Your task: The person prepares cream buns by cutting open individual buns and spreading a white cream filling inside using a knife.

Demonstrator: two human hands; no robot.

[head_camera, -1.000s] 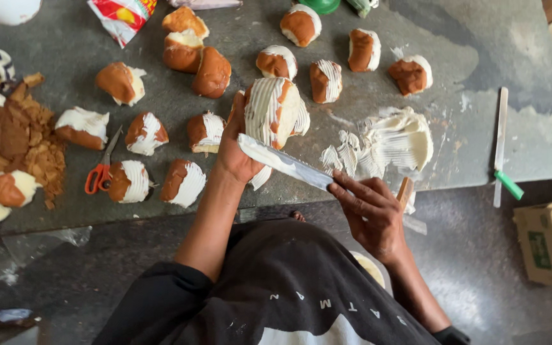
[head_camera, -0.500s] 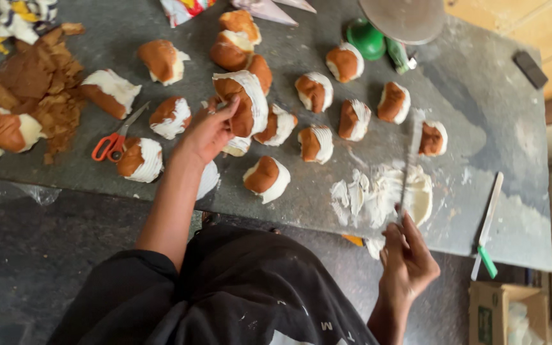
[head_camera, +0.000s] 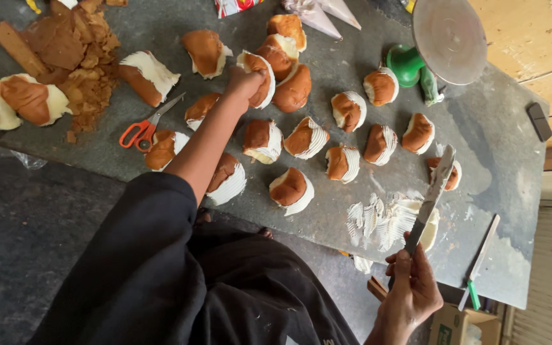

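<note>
The left hand (head_camera: 245, 82) is closing around a cream-coated bun (head_camera: 260, 76), setting it down at the far end of the cluster, just beside the stacked brown buns (head_camera: 287, 70), likely so coated pieces are gathering together. The right hand (head_camera: 410, 291) is gripping the palette knife (head_camera: 432, 195) by its handle, near the tabletop (head_camera: 512, 160) edge. Its blade is pointing up and away from the person, long axis slightly tilted, tip hovering over the white cream smear (head_camera: 384, 220) (handy for reloading). Red scissors (head_camera: 145, 131) are lying well left of the smear.
</note>
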